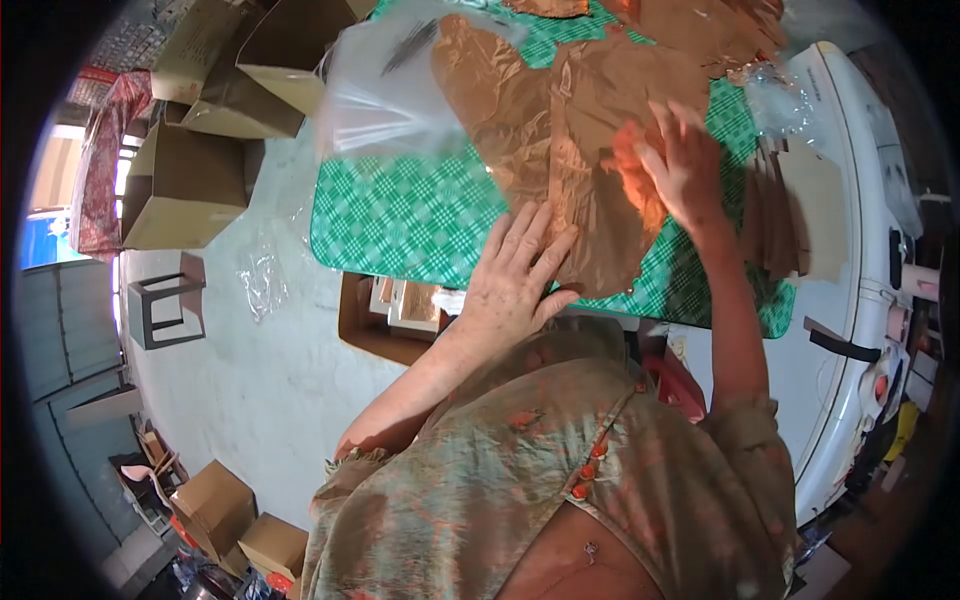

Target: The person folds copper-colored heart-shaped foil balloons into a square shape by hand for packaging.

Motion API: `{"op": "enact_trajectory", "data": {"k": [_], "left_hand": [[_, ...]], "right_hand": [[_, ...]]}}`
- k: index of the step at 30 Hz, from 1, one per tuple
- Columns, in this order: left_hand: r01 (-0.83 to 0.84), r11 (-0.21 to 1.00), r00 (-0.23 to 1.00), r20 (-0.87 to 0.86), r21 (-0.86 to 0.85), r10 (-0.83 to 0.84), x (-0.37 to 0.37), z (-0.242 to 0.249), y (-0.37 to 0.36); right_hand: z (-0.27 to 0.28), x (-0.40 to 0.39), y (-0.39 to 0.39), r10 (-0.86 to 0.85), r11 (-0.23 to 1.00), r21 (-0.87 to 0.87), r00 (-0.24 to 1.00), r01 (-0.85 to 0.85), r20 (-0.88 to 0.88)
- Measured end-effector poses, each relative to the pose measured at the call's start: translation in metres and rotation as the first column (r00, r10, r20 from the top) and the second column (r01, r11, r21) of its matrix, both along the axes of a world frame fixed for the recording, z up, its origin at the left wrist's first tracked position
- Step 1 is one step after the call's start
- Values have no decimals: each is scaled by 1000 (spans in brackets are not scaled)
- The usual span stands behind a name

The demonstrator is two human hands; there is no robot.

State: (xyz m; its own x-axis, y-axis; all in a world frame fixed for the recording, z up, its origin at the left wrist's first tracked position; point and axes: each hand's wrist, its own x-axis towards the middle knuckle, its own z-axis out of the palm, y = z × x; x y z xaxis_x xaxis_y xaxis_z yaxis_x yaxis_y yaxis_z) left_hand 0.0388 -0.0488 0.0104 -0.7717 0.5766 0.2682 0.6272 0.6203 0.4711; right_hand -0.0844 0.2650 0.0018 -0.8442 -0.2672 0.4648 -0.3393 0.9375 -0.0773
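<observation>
Firstly, clear plastic [390, 115]: I see it atop the green-checked table [390, 215].
Left hand [507, 285]: fingers slightly spread, flat on the brown sheet [600, 90] across the table.
Right hand [688, 175]: fingers half-curled at the crumpled orange piece [638, 180]; grip, I cannot tell.

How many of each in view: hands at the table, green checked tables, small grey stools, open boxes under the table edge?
Hands: 2 (left hand, right hand)
Green checked table: 1
Grey stool: 1
Open box: 1
Total: 5

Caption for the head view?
Left hand flat on crinkled brown sheeting, right hand at orange material, green checked tabletop.
</observation>
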Motion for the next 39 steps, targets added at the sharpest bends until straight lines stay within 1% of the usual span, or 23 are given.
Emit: {"op": "enact_trajectory", "data": {"k": [2, 5, 8, 11, 12, 18, 22, 26, 29, 33, 35, 36, 37, 39], "left_hand": [[-11, 1000, 1000, -6, -25, 11, 0, -3, 1], [-10, 997, 1000, -8, -77, 9, 2, -4, -4], [-27, 993, 1000, -19, -116, 25, 7, -7, -16], [-45, 986, 999, -10, -159, 44, 10, -6, -28], [-48, 983, 999, -2, -175, 48, 10, -6, -30], [-44, 989, 999, 11, -140, 46, 3, -1, -33], [-34, 989, 991, -129, -147, 15, -20, 12, -29], [31, 989, 989, -140, -141, -51, -49, 0, -26], [48, 997, 996, -77, -56, -53, -63, -11, -27], [45, 991, 992, 107, 129, -59, -66, -6, -34], [25, 982, 982, 179, 187, -59, -68, -1, -38], [12, 974, 975, 212, 224, -61, -69, -1, -39], [0, 965, 968, 243, 262, -66, -69, 0, -40], [-3, 969, 988, 153, 249, -36, -69, 0, -40]], "right_hand": [[10, 37, -9, -148, 989, 15, 964, 148, 220], [-11, 79, -13, -180, 970, 187, 976, 156, 120], [-18, 104, -25, -190, 979, 112, 957, 169, 220], [-14, 117, -44, -236, 970, 129, 933, 207, 271], [-14, 118, -48, -238, 970, 122, 933, 212, 271], [-13, 117, -61, -251, 968, 58, 936, 245, 246], [3, 111, -66, -216, 976, 47, 949, 211, 227], [1, 87, -53, -186, 982, 76, 968, 175, 167], [7, 74, -56, -158, 980, 146, 973, 134, 169], [-1, 84, -69, -86, 992, 110, 971, 63, 225], [-4, 92, -73, -58, 995, 89, 966, 37, 251], [-5, 97, -76, -48, 998, 46, 960, 37, 275], [-4, 103, -79, -46, 998, 58, 957, 30, 288], [2, 113, -83, -49, 996, 86, 950, 24, 308]]}}
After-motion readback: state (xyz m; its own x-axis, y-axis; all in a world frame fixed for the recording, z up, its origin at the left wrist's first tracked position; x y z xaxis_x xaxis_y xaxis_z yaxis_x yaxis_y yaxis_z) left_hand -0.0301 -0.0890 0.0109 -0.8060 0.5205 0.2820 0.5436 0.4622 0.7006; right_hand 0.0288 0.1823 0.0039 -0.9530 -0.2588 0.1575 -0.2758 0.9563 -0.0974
